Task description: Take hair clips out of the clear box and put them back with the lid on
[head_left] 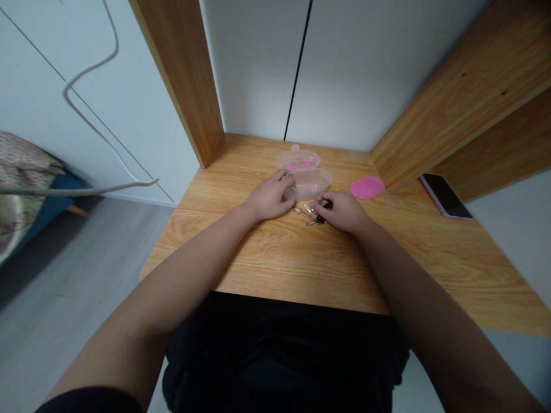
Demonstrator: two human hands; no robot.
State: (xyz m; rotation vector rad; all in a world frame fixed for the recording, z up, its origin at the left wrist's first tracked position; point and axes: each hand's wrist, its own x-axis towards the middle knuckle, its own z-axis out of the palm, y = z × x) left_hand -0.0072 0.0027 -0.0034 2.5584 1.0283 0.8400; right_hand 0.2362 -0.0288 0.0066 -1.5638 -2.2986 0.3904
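A clear plastic case lies open on the wooden desk, its lid folded back behind it with pink parts inside. My left hand rests at the case's left end, fingers curved apart around its rim. Just in front of the case is a small pile of metal keys and rings with a black piece. My right hand is closed over the right side of that pile, thumb and fingers pinched on the black piece of the keys.
A pink oval pad lies right of the case. Farther right, a phone rests beside the wooden panel. The desk is bounded by a wooden upright at left and a white wall behind.
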